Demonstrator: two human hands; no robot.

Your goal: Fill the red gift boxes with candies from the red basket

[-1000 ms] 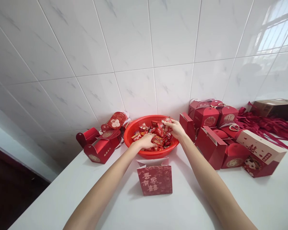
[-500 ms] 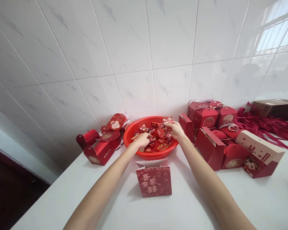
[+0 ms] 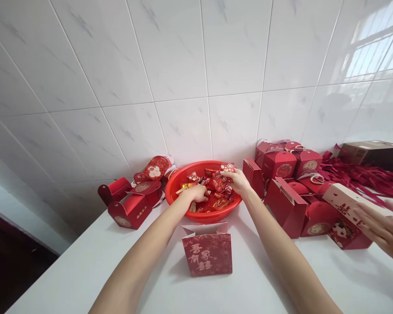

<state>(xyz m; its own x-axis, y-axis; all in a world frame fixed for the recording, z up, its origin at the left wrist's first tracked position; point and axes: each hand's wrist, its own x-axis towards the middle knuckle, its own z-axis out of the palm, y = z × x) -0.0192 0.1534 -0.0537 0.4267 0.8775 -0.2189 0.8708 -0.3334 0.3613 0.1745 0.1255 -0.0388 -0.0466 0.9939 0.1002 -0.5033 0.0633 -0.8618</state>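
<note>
A red plastic basket (image 3: pixel 168 192) holds a heap of wrapped candies (image 3: pixel 216 203), mostly red with some yellow. My left hand (image 3: pixel 198 193) reaches into its left part, fingers bent down among the candies; what they hold, if anything, is hidden. At the right rim, my right hand (image 3: pixel 239 181) pinches a red candy packet (image 3: pixel 228 167) with pale printing. Between my forearms, in front of the basket, a dark red paper gift box (image 3: pixel 208 255) stands upright with its top open and pale characters on its front.
Folded red gift boxes (image 3: pixel 131 211) stand on the left of the white table (image 3: pixel 68 270). More red boxes (image 3: pixel 286 209) crowd the right, beside dark red ribbons (image 3: pixel 356 174) and a cardboard box (image 3: pixel 373 152). Another person's hand (image 3: pixel 384 229) is near a cream-topped box (image 3: pixel 350 205).
Another person's hand has come in from the right edge, over the cream-topped box. My left hand has shifted slightly within the candies; my right hand still has the packet.
</note>
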